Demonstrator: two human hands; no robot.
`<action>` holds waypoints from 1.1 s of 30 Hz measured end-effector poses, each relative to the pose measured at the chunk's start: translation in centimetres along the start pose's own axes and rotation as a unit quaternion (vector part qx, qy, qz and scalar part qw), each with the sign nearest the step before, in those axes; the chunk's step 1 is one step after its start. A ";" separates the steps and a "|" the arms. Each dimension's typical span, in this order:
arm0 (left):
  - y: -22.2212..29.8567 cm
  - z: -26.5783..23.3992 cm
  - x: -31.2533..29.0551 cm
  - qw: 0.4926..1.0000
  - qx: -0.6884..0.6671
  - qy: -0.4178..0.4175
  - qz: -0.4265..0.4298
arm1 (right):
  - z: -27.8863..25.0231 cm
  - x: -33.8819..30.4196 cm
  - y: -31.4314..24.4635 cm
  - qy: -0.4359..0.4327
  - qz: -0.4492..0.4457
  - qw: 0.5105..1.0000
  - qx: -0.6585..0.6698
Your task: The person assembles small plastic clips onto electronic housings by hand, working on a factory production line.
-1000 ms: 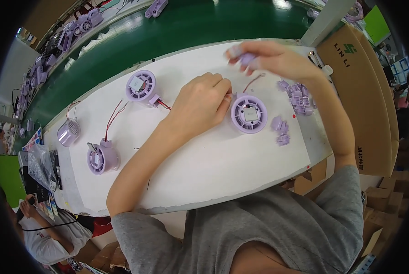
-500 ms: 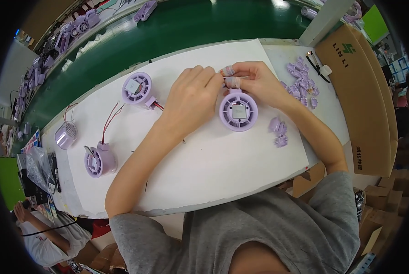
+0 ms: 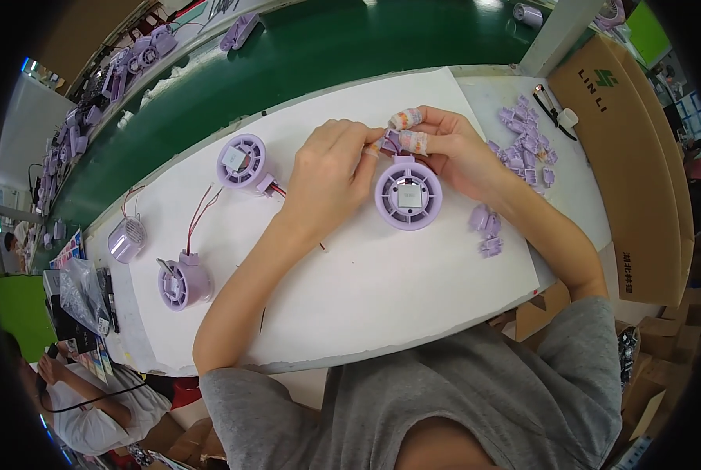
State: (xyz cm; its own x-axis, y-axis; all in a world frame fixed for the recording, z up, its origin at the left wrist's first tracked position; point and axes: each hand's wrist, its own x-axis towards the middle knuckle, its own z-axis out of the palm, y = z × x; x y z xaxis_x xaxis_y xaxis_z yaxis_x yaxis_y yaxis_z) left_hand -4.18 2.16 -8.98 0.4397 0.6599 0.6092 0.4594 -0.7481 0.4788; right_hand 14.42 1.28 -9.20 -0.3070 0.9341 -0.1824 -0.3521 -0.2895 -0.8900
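Just above the neck of a round purple fan housing [image 3: 383,196], my two hands meet. With taped thumb and forefinger, my right hand [image 3: 464,153] pinches a small purple plastic piece [image 3: 393,141]. My left hand [image 3: 327,168] closes its fingertips on the piece's left side; its thumb is mostly hidden behind the fingers. Red wire shows beside the right fingers. The housing lies face up, its square silver-grey plate [image 3: 410,196] in the middle of the spokes. Left of my left hand stands a second purple fan housing [image 3: 242,162] with red and dark wires.
Another purple fan housing [image 3: 184,282] and a purple motor cup [image 3: 127,239] are at the left on the white sheet [image 3: 350,305]. Small purple pieces [image 3: 527,141] pile up at right, several more [image 3: 487,227] nearer. A cardboard box [image 3: 625,172] borders the right; a green belt [image 3: 327,47] runs behind.
My fingers have parted slightly and turned, so the small purple piece between them now shows. The whole view has shifted a little; the fan housing stays beneath my hands.
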 end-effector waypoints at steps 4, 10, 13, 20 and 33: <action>0.6 -0.5 0.3 0.997 -0.039 -0.012 -0.059 | 0.0 0.0 -0.4 -0.018 0.013 1.000 -0.022; 0.8 -0.5 0.3 0.990 -0.070 -0.042 -0.116 | 0.6 -0.4 -0.1 -0.026 -0.109 0.978 -0.178; 0.5 -0.3 0.2 0.997 -0.023 -0.038 -0.067 | 1.1 -0.5 0.0 -0.004 -0.111 0.973 -0.202; 1.3 -1.3 0.8 0.996 -0.017 -0.071 -0.047 | 1.5 -0.8 -0.7 -0.041 -0.111 0.964 -0.238; 0.5 -1.4 0.7 0.962 -0.128 -0.118 -0.210 | 0.9 -0.5 -1.7 -0.038 -0.159 0.895 -0.416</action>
State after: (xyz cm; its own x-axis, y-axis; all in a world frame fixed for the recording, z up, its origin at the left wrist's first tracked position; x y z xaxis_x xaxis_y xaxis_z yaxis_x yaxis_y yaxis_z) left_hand -4.73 2.18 -7.44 0.4341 0.8823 0.1820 0.4423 -0.3847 0.8101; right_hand 14.31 1.11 -7.25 -0.3789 0.9153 0.1363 0.3368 0.2736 -0.9009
